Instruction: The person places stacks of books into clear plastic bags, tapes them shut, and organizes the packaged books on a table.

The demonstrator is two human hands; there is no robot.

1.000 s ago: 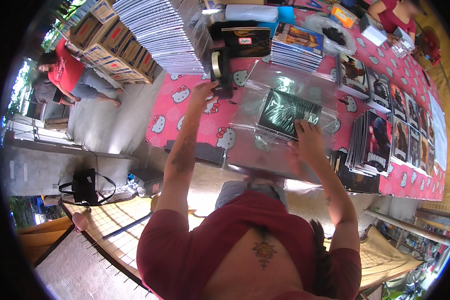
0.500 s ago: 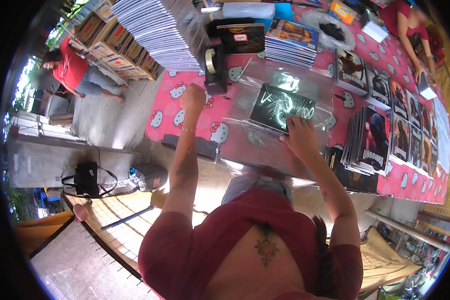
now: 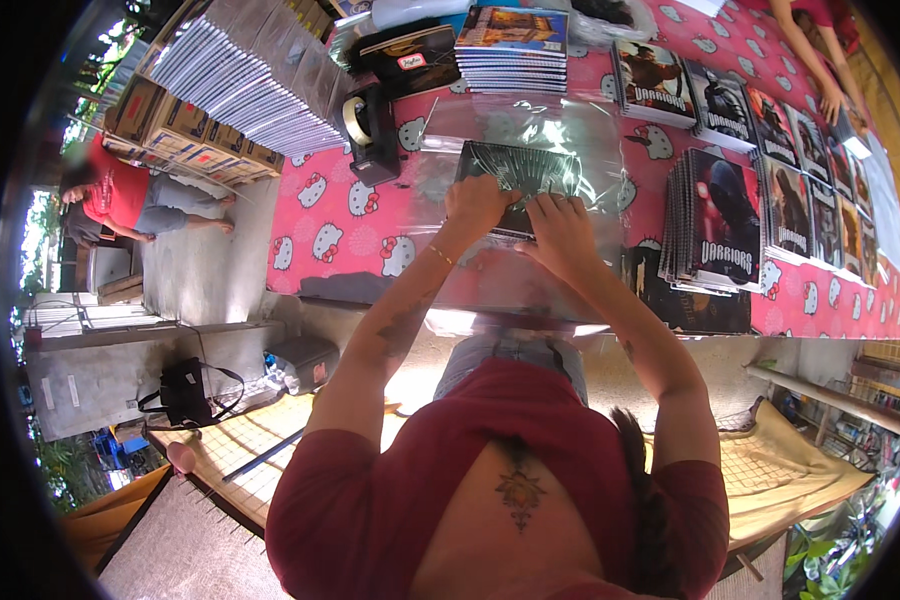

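A dark spiral-bound notebook [image 3: 550, 170] with pale scratch-like marks lies on clear plastic film [image 3: 592, 118] in front of me. Shiny glare crosses its cover. My left hand [image 3: 480, 205] rests over the notebook's near left part, its fingers curled together; anything small between them is hidden. Beside it, my right hand [image 3: 564, 232] lies on the near right part, with fingers stretched over the cover. A black tape dispenser [image 3: 372, 140] with a roll of tape stands to the left of the film.
Tall stacks of spiral notebooks [image 3: 255, 95] stand at the far left. Behind the film sits another notebook pile [image 3: 512, 50]. Several dark-covered notebooks [image 3: 725, 215] fill the right side of the pink patterned tablecloth [image 3: 345, 235]. Another person's hand [image 3: 832, 103] works at the far right; someone in red [image 3: 120, 190] stands left.
My left hand has moved right from beside the tape dispenser onto the notebook, next to my right hand. The right hand stays on the cover. The whole view has shifted.
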